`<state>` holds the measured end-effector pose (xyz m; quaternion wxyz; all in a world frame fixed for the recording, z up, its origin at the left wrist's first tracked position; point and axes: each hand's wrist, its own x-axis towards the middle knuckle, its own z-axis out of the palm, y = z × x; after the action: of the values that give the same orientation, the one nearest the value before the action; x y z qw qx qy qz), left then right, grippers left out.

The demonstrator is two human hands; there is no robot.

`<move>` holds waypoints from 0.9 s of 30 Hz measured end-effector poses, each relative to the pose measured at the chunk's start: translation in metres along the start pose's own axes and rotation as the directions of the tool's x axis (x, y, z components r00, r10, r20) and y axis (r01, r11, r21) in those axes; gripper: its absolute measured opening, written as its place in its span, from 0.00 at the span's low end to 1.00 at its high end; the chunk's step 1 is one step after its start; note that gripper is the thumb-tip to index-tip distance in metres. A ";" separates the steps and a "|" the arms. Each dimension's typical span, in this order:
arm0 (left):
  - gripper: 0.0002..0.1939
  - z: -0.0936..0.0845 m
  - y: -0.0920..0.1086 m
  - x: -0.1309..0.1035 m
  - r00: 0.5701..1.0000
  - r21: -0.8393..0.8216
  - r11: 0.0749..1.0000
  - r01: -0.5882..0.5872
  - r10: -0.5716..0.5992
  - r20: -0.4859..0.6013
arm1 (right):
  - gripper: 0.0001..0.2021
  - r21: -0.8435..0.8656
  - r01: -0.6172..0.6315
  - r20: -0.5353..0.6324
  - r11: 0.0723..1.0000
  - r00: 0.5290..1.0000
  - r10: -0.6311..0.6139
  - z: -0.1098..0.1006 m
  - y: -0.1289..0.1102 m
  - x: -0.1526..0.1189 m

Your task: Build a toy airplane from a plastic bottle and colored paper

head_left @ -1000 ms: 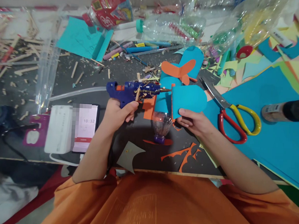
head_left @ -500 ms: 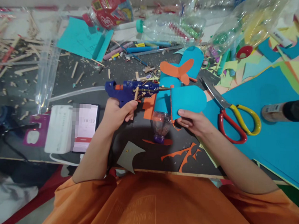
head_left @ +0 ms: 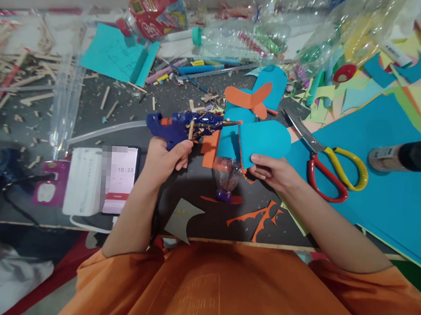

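Observation:
My left hand (head_left: 171, 158) is wrapped round the handle of a blue hot glue gun (head_left: 184, 128), which has a clear glue stick (head_left: 109, 130) trailing from its back and wood bits stuck on it. Its nozzle points right, at the upper corner of a blue paper piece (head_left: 266, 139) with a rounded end and an orange strip along its left edge. My right hand (head_left: 269, 170) pinches that piece at its lower edge. Beneath lies a plastic bottle (head_left: 227, 172) with a purple cap, wrapped in blue paper, with an orange paper propeller shape (head_left: 250, 99) at its far end.
Scissors (head_left: 318, 153) with red and yellow handles lie on blue paper sheets (head_left: 381, 199) at right, near a dark-capped bottle (head_left: 403, 156). A phone (head_left: 121, 181) and white power bank (head_left: 84, 181) sit at left. Orange scraps (head_left: 256, 218) lie in front; plastic bottles (head_left: 238, 39) line the back.
The glue gun has shifted very slightly left, its nozzle still by the upper corner of the blue paper piece. My right hand holds the piece almost unmoved.

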<state>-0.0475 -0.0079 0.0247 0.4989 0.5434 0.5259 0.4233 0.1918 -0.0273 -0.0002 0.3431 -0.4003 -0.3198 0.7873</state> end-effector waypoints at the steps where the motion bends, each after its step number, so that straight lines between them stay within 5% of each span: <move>1: 0.23 0.000 0.000 0.000 1.000 0.006 1.000 0.006 -0.006 -0.006 | 0.21 0.000 0.001 -0.001 1.000 1.000 -0.001 0.000 0.000 0.000; 18: 0.24 0.000 -0.002 0.000 1.000 0.020 1.000 0.022 -0.022 -0.007 | 0.18 -0.014 -0.003 -0.006 1.000 1.000 0.003 -0.001 0.001 0.000; 22: 0.19 0.001 -0.003 0.005 0.989 -0.009 0.998 0.059 -0.060 -0.137 | 0.24 -0.040 -0.058 0.023 0.998 0.998 0.059 -0.002 0.000 -0.002; 27: 0.04 -0.008 -0.004 0.021 0.922 -0.158 0.982 0.100 -0.151 -0.355 | 0.24 -0.024 -0.040 0.035 0.999 0.999 0.041 -0.003 -0.003 -0.001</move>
<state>-0.0539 0.0137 0.0202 0.4544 0.3848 0.6130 0.5192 0.1955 -0.0256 0.0014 0.3165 -0.3967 -0.3268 0.7973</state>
